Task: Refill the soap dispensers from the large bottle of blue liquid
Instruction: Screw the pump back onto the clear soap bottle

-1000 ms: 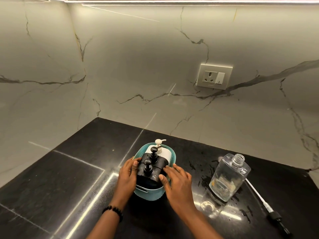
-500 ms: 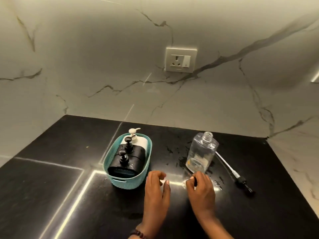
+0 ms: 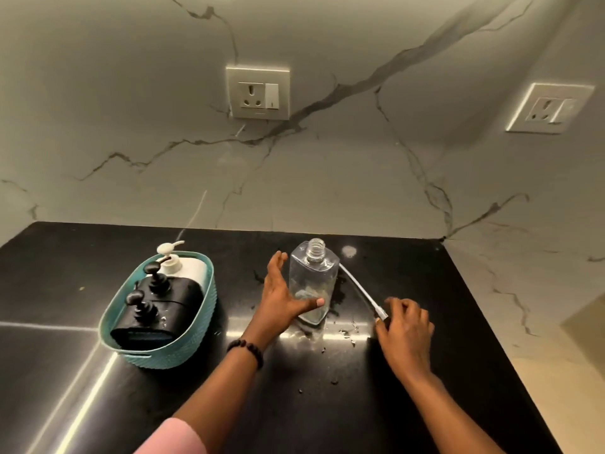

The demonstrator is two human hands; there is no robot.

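Note:
A clear, uncapped dispenser bottle stands upright on the black counter. My left hand is at its left side, fingers straight behind it and thumb across its front near the base. To its right lies the pump with its white tube. My right hand curls over the pump's black head, which is mostly hidden. A teal basket at the left holds two black pump dispensers and a white one. No large bottle of blue liquid is in view.
Water drops spot the counter around the clear bottle. Marble walls close the back and right side, with a socket above the bottle and another socket on the right wall. A counter corner sits at the far right.
Both hands left the basket and moved right. My left hand has reached the clear bottle and my right hand has gone to the pump head. The view has shifted right.

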